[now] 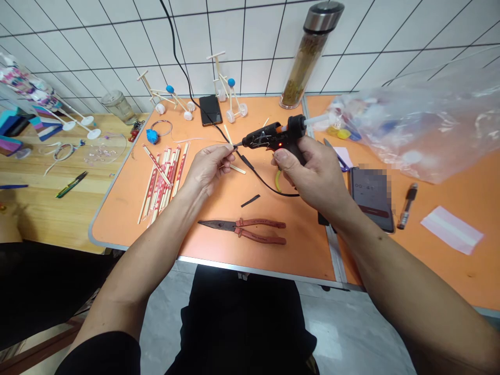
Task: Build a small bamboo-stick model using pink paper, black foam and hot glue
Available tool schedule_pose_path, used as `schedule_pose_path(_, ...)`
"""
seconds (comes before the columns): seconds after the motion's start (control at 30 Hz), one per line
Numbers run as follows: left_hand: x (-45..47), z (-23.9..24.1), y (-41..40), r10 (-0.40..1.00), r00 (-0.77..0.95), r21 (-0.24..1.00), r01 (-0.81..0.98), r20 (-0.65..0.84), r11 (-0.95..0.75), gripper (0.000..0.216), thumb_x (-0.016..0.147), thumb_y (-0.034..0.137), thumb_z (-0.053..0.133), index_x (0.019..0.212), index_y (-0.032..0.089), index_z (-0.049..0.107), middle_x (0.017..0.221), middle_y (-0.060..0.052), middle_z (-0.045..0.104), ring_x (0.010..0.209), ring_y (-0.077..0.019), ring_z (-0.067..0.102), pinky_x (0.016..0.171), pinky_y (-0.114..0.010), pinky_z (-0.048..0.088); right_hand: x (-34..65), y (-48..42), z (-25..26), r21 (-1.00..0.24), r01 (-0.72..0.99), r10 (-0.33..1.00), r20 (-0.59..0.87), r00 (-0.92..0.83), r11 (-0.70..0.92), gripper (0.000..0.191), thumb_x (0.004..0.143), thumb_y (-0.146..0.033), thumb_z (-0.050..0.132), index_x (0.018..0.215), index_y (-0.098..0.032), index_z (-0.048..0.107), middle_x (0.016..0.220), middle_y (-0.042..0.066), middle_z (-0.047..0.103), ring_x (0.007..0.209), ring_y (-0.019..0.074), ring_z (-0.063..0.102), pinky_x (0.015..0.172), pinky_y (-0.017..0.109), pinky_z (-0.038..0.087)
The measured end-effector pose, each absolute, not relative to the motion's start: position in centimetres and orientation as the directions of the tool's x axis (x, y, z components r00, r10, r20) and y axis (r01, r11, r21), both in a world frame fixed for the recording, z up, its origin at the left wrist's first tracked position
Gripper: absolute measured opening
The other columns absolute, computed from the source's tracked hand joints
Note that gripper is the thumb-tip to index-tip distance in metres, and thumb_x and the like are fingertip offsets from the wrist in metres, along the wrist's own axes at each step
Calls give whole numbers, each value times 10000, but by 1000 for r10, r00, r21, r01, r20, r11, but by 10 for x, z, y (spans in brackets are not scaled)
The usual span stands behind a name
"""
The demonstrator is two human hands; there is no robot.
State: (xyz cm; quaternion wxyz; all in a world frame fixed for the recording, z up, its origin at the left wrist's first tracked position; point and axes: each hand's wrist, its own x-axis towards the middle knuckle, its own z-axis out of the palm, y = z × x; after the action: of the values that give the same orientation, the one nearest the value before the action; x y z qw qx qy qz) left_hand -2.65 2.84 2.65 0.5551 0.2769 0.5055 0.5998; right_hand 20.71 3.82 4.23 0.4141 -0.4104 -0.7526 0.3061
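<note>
My right hand (318,169) is wrapped round the grip of a black hot glue gun (269,136), which points left. A red light glows on the gun and a whitish glue stick (317,119) juts from its back. My left hand (209,165) is closed in a pinch at the nozzle; a small dark bit shows at its fingertips, too small to name. Behind and beside those fingers lie thin wooden sticks (238,169). Below them on the orange table (219,200) are a short black strip (250,200) and red-handled long-nose pliers (258,224).
Paper-wrapped chopsticks (160,182) lie left. Two stick tricycle models (231,96) and a phone (211,110) are at the back, near a tall bottle (307,62). A black cord (183,67) crosses the table. Rightward are a plastic bag (425,120), another phone (369,195) and a pen (408,205).
</note>
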Motion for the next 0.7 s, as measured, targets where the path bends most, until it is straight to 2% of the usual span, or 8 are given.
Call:
schedule_pose_path(0.37,-26,28,28,944,-228,915,-378,-237,139,245,817,232,942,741,157,722,652,21,663,524,-47,533,528,-166,446,207,39,43,-774,401,866,379,-326,490,495,1064,-684,681,1189,-221,806,711,13,625,662,218,576,627,355,437)
schedule_pose_path(0.7,-26,27,28,947,-229,920,-372,-225,128,271,803,259,967,747,163,719,663,16,673,522,-47,538,533,-167,452,206,39,43,-779,391,865,379,-328,490,520,1050,-736,673,1145,-238,789,705,15,619,664,227,575,624,357,439)
